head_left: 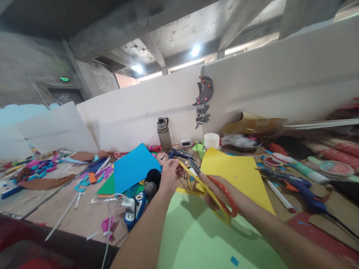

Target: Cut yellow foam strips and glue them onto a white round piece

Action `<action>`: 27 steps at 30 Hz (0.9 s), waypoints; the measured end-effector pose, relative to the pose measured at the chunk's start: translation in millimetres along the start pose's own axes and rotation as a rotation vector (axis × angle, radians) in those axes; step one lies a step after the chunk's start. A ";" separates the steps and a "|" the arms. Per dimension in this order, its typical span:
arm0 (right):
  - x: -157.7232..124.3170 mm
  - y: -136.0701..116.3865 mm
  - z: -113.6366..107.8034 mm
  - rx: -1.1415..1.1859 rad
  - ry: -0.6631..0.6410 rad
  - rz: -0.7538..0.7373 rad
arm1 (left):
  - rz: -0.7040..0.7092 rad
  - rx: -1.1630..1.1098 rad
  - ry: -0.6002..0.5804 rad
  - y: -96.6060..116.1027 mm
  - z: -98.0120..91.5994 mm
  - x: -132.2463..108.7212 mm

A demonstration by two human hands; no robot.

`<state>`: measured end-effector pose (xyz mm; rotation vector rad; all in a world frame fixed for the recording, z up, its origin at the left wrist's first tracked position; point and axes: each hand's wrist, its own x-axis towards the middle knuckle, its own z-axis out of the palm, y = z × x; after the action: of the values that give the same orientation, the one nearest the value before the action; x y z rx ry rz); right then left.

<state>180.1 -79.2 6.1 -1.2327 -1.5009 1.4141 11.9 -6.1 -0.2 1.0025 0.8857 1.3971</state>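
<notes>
Between the thumb and fingers of my left hand [169,176] is the end of a narrow yellow paper strip [192,172]. My right hand [215,189] is closed around scissors with orange-red handles [230,200], their blades pointing up and left beside the strip. A curved yellow band passes under my right hand; whether it is all one piece with the strip I cannot tell. Both hands are above a light green sheet [196,239]. Just behind the right hand lies a large yellow sheet [238,170].
Left of my hands are a blue sheet [136,168], a dark yarn ball [153,178] and a power strip [135,211] with a white cable. A bottle [164,136] stands near the white partition [126,116]. A blue glue gun [305,194] lies right, among paper scraps and rolls.
</notes>
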 end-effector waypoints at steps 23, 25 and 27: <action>1.5 -8.6 -13.1 0.164 0.076 0.030 | 0.039 -0.099 -0.104 19.2 14.0 -14.4; 3.0 -8.0 -14.8 0.198 0.058 0.075 | 0.045 -0.109 -0.081 20.4 11.6 -12.4; 4.3 -9.0 -15.6 0.200 0.038 0.107 | 0.060 -0.118 -0.062 21.5 10.0 -11.3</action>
<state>192.1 -69.9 16.6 -1.2230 -1.2503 1.5607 13.6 -19.3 22.5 0.9834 0.7241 1.4435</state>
